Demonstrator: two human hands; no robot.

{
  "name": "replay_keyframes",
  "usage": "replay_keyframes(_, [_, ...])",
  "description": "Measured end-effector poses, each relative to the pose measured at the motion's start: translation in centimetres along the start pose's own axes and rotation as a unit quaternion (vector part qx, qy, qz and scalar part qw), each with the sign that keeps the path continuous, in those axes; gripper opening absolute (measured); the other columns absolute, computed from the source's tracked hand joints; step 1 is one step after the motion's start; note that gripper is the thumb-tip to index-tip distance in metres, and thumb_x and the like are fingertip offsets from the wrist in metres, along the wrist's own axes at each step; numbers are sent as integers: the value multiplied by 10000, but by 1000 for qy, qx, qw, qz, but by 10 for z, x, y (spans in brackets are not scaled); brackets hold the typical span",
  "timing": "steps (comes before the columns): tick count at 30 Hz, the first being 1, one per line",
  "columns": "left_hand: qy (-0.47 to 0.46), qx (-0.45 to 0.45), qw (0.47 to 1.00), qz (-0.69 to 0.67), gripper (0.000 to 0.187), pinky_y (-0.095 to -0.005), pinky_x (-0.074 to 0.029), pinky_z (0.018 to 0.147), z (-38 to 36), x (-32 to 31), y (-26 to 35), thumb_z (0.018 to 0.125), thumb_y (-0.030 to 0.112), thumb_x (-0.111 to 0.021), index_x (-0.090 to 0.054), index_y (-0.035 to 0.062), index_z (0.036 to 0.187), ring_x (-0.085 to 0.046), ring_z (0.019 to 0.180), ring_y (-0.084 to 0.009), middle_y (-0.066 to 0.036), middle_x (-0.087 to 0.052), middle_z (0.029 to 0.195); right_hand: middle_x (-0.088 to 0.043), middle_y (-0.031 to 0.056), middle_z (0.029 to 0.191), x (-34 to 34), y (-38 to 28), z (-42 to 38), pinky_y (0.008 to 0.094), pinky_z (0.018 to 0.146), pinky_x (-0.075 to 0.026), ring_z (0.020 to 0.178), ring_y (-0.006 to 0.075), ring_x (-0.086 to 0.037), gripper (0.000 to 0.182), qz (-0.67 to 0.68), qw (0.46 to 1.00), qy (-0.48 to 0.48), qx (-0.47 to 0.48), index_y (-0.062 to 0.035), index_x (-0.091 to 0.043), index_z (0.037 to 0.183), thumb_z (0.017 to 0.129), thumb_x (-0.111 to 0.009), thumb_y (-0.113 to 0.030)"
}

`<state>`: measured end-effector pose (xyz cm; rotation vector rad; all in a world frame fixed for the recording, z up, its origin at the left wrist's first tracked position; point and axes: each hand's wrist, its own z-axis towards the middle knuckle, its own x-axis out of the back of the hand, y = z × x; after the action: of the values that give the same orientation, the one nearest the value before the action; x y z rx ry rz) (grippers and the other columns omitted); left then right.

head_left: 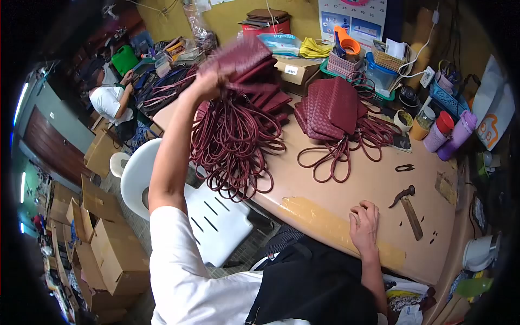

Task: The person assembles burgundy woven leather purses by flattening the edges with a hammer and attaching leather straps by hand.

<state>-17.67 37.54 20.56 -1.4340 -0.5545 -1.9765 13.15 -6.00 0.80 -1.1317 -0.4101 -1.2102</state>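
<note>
At the left pile of dark red woven pouches (276,103), my left hand (212,82) is raised at the top, its fingers closed round the edge of a blurred woven pouch (241,58). Many looped dark red straps (233,141) hang from this pile over the table edge. My right hand (365,225) rests near the front edge of the table (325,195), fingers loosely curled and apart, with nothing visible in it. A second stack of woven pouches (330,105) lies farther right, its straps spread in front.
A hammer (409,212) and small black snips (404,168) lie on the right. Bottles (437,130), baskets (346,65) and a cardboard box (297,70) line the back. A white chair (216,222) stands left. Another person (111,100) works at far left.
</note>
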Motion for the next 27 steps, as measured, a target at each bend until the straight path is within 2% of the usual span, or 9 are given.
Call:
replay_keyframes(1, [-151,-15,984,-96,107,-370,-367,1031,10,-14,-22,700,-4,-647,-624,73,771,-371,1383,-280,-27,-413,1503,-533,164,1078,0,2,0,425,908,-409,1036,337,-509,178,-1,1000,3,-3,-22,-616,933,763,-668,-16])
replay_keyframes(5, [-111,11,902,-416,240,-261,-416,783,7,-6,-44,768,139,-549,-662,29,949,-515,885,-58,-78,-553,1358,-547,136,1070,2,6,-1,426,919,-392,1043,320,-509,194,7,1000,-20,-15,-46,-628,944,759,-685,-59])
replay_keyframes(8, [-123,203,798,-554,664,-288,-376,888,5,11,-34,946,573,-396,-687,-6,1090,-539,1013,-190,-126,-423,1480,-548,131,1062,3,6,0,424,921,-393,1039,317,-509,197,13,999,-29,-19,-49,-633,946,756,-685,-59])
replay_keyframes(12, [-215,32,875,-432,721,-338,-341,1030,5,15,-43,928,630,-401,-661,4,1173,-470,1228,-195,-111,-393,1502,-556,128,1075,8,10,1,424,932,-392,1063,321,-512,212,43,998,-43,-17,-58,-642,957,749,-683,-50])
replay_keyframes(17, [-210,-69,935,-278,899,-379,-66,1196,-16,86,15,669,223,-853,-418,88,1443,-175,1462,-265,-135,-319,1535,-488,161,1289,69,51,-2,488,1041,-314,1240,344,-431,379,-208,964,69,-150,-95,-585,1181,809,-653,-120])
replay_keyframes(18, [-218,-152,935,-236,1063,-424,-79,1182,-15,100,22,606,557,-826,-416,27,1431,-135,1471,-288,-185,-282,1542,-488,161,1289,77,73,-10,488,1041,-314,1240,344,-431,379,-211,962,68,-157,-95,-585,1181,809,-653,-120])
replay_keyframes(19, [-189,-193,920,-284,1099,-430,-88,1183,-19,107,33,602,571,-827,-403,-27,1420,-196,1455,-299,-217,-315,1516,-460,164,1328,83,99,-19,496,1058,-292,1262,344,-409,411,-250,947,57,-191,-109,-554,1240,839,-633,-152])
replay_keyframes(22, [-171,-199,800,-540,872,-419,-260,1143,-27,102,101,723,421,-785,-449,-39,1384,-454,1316,-282,-194,-492,1397,-430,164,1376,86,117,-24,503,1075,-266,1288,339,-385,444,-271,928,17,-254,-125,-518,1315,885,-599,-201])
replay_keyframes(27, [-113,-50,920,-373,580,-328,-490,919,28,-37,208,871,270,-678,-508,-66,1312,-637,1070,-239,-204,-645,1186,-450,150,1367,81,121,-18,491,1067,-273,1287,329,-389,443,-251,925,6,-284,-120,-514,1321,896,-590,-218])
